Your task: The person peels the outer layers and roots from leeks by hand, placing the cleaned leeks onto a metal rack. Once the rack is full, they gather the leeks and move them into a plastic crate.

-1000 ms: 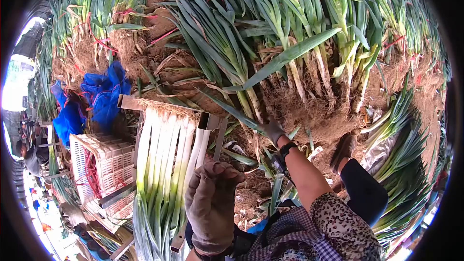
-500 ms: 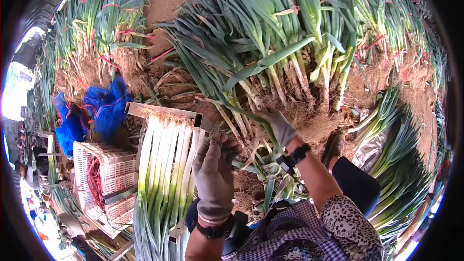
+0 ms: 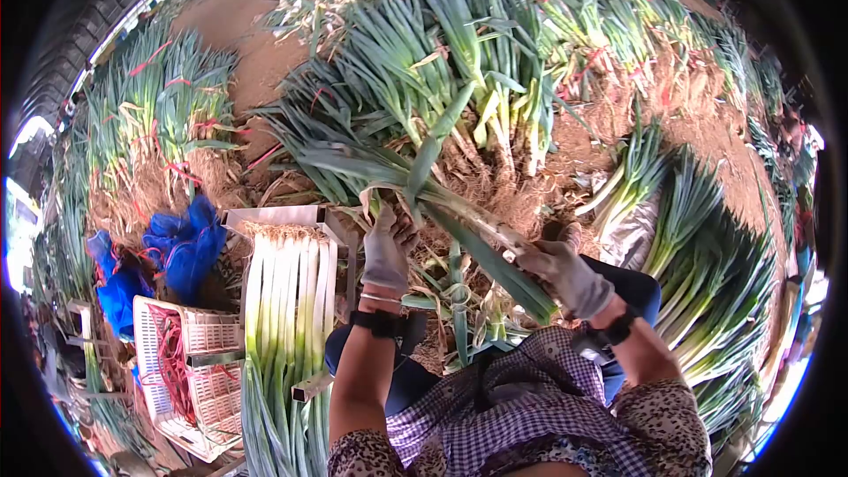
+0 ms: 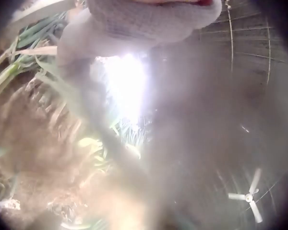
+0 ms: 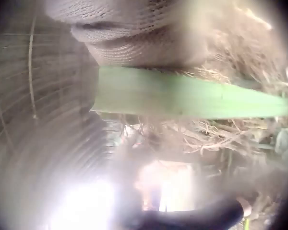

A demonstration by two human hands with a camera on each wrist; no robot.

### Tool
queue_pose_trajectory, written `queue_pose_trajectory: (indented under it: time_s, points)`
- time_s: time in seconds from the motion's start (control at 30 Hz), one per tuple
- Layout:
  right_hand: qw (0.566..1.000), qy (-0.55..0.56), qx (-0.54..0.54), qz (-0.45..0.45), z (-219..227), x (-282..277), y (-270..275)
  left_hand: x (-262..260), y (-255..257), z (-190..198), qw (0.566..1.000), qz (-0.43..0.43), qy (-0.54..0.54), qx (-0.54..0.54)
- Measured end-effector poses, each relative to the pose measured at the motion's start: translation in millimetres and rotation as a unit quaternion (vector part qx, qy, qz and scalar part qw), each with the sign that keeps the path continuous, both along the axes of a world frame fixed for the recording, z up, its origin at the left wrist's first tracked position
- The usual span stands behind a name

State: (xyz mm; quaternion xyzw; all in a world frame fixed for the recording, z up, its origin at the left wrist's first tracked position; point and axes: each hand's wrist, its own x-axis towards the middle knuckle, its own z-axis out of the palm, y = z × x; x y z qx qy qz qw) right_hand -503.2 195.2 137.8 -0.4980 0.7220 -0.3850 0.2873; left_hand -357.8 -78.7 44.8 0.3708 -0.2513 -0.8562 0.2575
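In the head view my gloved right hand (image 3: 570, 278) grips a leek (image 3: 477, 212) near its root end, low in front of my right knee. The leek slants up to the left, its leaves over the pile, and one broad green leaf hangs down past the hand. That leaf (image 5: 182, 93) crosses just below the glove in the right wrist view. My gloved left hand (image 3: 387, 252) pinches a pale, loose leaf (image 3: 371, 199) beside the leek's upper part. Blurred glove fingers (image 4: 81, 43) show in the left wrist view.
At my left, leeks with white shanks (image 3: 287, 291) lie side by side in a metal frame (image 3: 278, 216). Beside it stand a white plastic basket (image 3: 212, 389) with red ties and some blue netting (image 3: 190, 243). Ahead stands a leek pile (image 3: 397, 71); more leeks (image 3: 715, 274) lie right.
My right hand has drawn a leek out of the pile and back toward my right knee. The left hand has moved up from beside the frame to the leek. The head view has shifted.
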Motion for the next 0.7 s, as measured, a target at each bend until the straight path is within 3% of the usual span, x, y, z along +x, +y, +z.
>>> queue_pose_trajectory:
  time_s: [0.1, 0.13, 0.23, 0.27, 0.3, 0.37, 0.4, 0.43, 0.5, 0.53, 0.6, 0.63, 0.67, 0.7]
  points:
    - [0.986, -0.149, 0.049, -0.057, 63.6, 14.7, 35.1, -11.9, 6.2, 18.3, 0.992, 0.019, 0.097, 0.078]
    - [0.976, -0.195, 0.051, -0.085, 68.3, 16.0, 43.1, -11.5, 9.3, 32.1, 0.975, -0.004, 0.196, -0.106]
    - [0.979, -0.143, 0.122, -0.074, 54.7, 24.3, 61.8, -8.5, -4.1, 39.2, 0.962, -0.012, 0.269, -0.049]
    - [0.969, -0.12, 0.199, -0.08, 52.2, 23.7, 61.2, -3.0, 3.0, 39.1, 0.973, 0.03, 0.229, -0.001]
    - [0.972, -0.13, 0.178, -0.082, 33.9, 22.1, 62.7, 0.4, 10.1, 51.9, 0.98, 0.045, 0.195, -0.006]
    - [0.976, -0.15, 0.135, -0.083, -43.7, 7.4, 59.3, 6.5, 15.3, 64.8, 0.989, 0.077, 0.126, -0.018]
    - [0.979, -0.053, 0.193, -0.031, -80.2, -2.2, 53.5, 13.4, 12.9, 44.5, 0.979, 0.023, 0.083, -0.185]
    - [0.954, -0.043, 0.296, 0.016, -86.3, -2.8, 33.8, 14.1, 11.6, 43.7, 0.982, 0.042, 0.104, -0.149]
    - [0.995, -0.022, 0.094, -0.019, -107.1, 7.2, -3.5, 8.9, 10.2, 45.1, 0.983, 0.085, 0.144, -0.077]
    - [0.993, -0.109, 0.018, -0.049, -108.4, 13.3, -31.6, 7.7, 9.6, 45.8, 0.984, 0.074, 0.132, -0.09]
    - [0.983, -0.172, -0.006, -0.056, -61.7, 24.1, -100.9, 6.1, -2.1, 8.4, 0.95, 0.043, 0.067, -0.3]
    - [0.988, -0.147, 0.045, -0.028, -20.1, 31.5, -123.8, 7.6, -1.3, 18.0, 0.971, 0.04, 0.129, -0.198]
    - [0.97, -0.228, -0.021, -0.081, -42.4, 31.1, -136.0, 9.2, 0.0, 28.8, 0.978, 0.046, 0.184, -0.088]
    - [0.938, -0.307, -0.086, -0.133, -64.8, 32.4, -145.7, 13.1, -0.5, 34.1, 0.97, 0.03, 0.134, -0.203]
